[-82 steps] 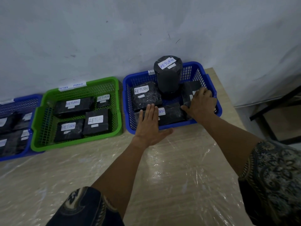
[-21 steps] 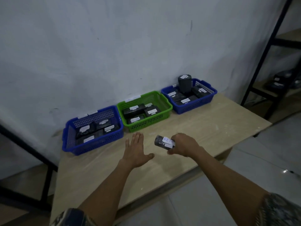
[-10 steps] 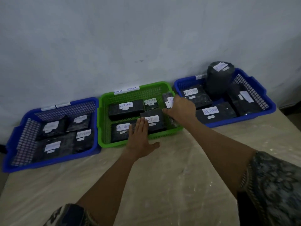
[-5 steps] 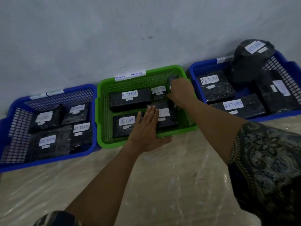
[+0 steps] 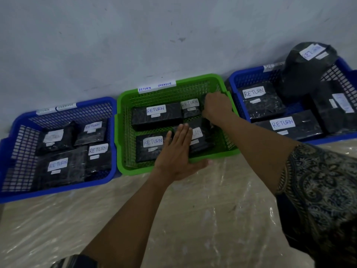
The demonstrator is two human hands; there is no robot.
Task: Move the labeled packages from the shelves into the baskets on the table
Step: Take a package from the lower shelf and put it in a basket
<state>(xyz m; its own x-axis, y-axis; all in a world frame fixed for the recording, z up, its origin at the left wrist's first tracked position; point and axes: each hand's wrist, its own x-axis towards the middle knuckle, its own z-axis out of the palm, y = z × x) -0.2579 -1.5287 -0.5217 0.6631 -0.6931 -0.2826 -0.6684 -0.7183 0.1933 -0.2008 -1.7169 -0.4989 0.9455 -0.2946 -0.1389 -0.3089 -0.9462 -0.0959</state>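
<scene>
You are at the placing step: your right hand (image 5: 217, 107) grips a small black package (image 5: 203, 102) in the back right corner of the green basket (image 5: 193, 77), your left hand (image 5: 176, 153) lies flat over its front rim, so next, I think, loosen the fingers and withdraw.

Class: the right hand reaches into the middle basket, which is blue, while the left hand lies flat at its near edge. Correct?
Not quite. In the head view, the middle basket is green, not blue; the right hand and left hand are as stated.
</scene>
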